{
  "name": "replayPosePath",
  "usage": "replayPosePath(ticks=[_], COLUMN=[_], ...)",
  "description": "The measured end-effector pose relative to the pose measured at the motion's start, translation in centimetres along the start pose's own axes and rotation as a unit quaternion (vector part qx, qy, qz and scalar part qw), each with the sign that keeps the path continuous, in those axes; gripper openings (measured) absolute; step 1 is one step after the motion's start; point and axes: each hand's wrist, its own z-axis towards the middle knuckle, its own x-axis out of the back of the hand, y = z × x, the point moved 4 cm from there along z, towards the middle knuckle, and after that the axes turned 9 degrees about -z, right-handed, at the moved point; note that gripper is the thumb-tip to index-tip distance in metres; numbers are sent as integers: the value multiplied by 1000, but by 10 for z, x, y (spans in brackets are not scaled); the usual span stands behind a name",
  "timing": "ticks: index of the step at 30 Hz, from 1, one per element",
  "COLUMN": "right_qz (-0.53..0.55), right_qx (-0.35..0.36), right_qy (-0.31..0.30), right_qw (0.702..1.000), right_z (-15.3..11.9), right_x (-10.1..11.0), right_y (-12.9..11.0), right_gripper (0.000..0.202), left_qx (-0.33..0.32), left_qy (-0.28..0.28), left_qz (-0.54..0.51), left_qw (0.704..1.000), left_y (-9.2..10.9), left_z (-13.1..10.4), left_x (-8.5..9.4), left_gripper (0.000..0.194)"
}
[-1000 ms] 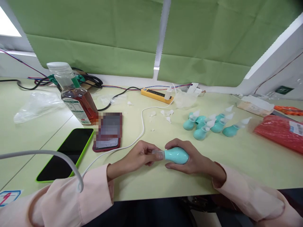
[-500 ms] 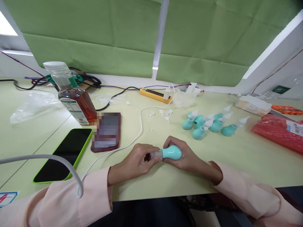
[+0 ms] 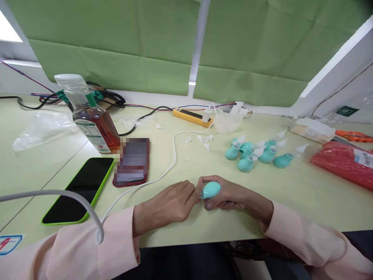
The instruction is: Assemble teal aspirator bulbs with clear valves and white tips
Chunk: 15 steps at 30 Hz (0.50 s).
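teal bulb [image 3: 211, 189] in fingers [image 3: 214, 202], white cable [image 3: 175, 149] beyond, scattered white scraps [image 3: 207, 147]

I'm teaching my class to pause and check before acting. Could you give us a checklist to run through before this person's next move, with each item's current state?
1. Right hand gripping the teal bulb: ok, thumb and fingers are around it.
2. Left hand gripping firmly: cannot tell, its fingertips are hidden.
3. Clear collar seated straight: cannot tell, the left hand hides most of it.
4. Pale cable clear of the left sleeve: not ok, it overlaps the sleeve in view.
5. Other teal bulbs apart from both hands: ok, they lie beyond the right hand.
6. Bottle capped: ok, its white cap is on.
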Motion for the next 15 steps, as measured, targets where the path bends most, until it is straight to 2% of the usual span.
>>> replayPosePath(ticks=[2,3,4,5,7,8,9,11,13,14,15], right_qz=[-3,-8,-16,-28,-69,-102,-143,-231,-315,-360,-414], right_qx=[25,51,82,117,185,214,243,303,334,322,279], right_qy=[27,58,97,138,207,225,236,261,334,386,436], right_qw=[999,997,992,983,958,945,930,887,823,786,749], right_z=[-1,-1,-2,-3,-6,-8,-9,-12,-14,-12,-8], right_x=[-1,-2,-3,-4,-8,-10,-10,-3,15,28,41], right_y=[-3,-6,-8,-11,-15,-16,-18,-23,-29,-31,-32], right_gripper=[39,41,42,42,42,44,47,54,53,51,48], left_qx=[33,76,128,180,258,276,284,293,302,304,307], left_qy=[39,77,118,152,189,191,193,216,238,237,229], left_qz=[-84,-161,-251,-345,-503,-559,-595,-615,-602,-601,-609], left_qw=[995,981,952,909,803,758,726,699,700,700,694], left_y=[-3,-8,-14,-19,-27,-29,-30,-34,-37,-38,-37], left_z=[1,1,1,0,-1,-1,0,0,-1,0,0], left_x=[4,6,7,7,3,1,0,1,3,3,1], left_gripper=[28,29,31,34,35,32,29,22,20,20,21])
